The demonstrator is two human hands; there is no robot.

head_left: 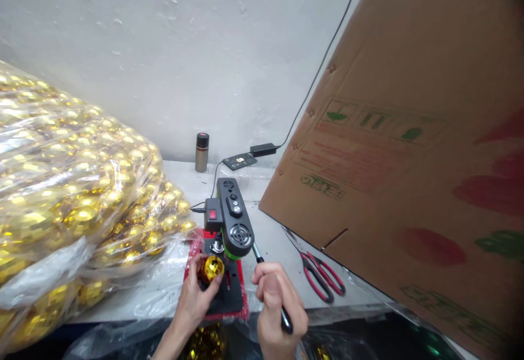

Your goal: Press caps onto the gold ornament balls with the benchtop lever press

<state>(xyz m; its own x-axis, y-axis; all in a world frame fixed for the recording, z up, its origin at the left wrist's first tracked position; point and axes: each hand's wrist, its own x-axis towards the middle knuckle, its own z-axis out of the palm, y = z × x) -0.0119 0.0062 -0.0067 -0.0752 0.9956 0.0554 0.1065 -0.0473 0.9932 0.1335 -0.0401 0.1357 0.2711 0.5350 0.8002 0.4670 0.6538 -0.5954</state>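
Low in the middle of the head view, my left hand (200, 289) pinches a shiny gold faceted ball (213, 268) between thumb and fingers. The ball is at the black base plate of a small machine (234, 212) that looks like a bench drill press, with a red switch on its side box. To the right, my right hand (278, 308) is closed round the black grip of the machine's lever (287, 322), whose metal rod runs up towards the head. Whether a tool touches the ball is hidden under the head.
A clear plastic bag (85, 196) of many gold balls fills the left side. Red-handled scissors (321, 275) lie to the right, beside a large tilted cardboard box (409, 158). Behind the machine are a spray can (202, 153) and a black power adapter (263, 149) with its cable.
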